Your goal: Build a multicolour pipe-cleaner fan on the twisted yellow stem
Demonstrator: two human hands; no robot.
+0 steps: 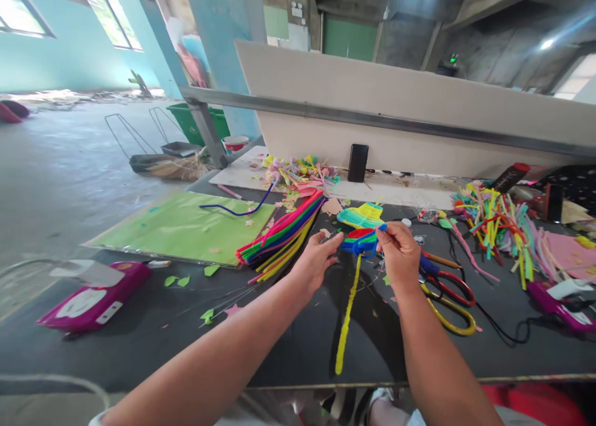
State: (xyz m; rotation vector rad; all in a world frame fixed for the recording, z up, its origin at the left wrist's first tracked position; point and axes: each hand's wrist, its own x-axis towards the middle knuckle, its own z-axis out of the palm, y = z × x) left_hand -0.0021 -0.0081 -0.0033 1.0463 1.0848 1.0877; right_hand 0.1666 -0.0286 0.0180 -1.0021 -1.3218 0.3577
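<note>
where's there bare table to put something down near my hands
Widest bare stretch: front table between pink box and left forearm, only few paper scraps. A smaller patch: front edge, nearer than scissors and cable. Crowded: around the left hand, the right hand pinching a blue pipe cleaner, and the pile at right.

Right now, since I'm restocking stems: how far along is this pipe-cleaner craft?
Done, it seems: one yellow-and-teal piece lies behind the hands. In hand: the right hand pinches a blue stem on a red-and-green striped piece, with a yellow stem hanging below; the left hand is open beside it. Left: a thick bundle of stems lies unused.
</note>
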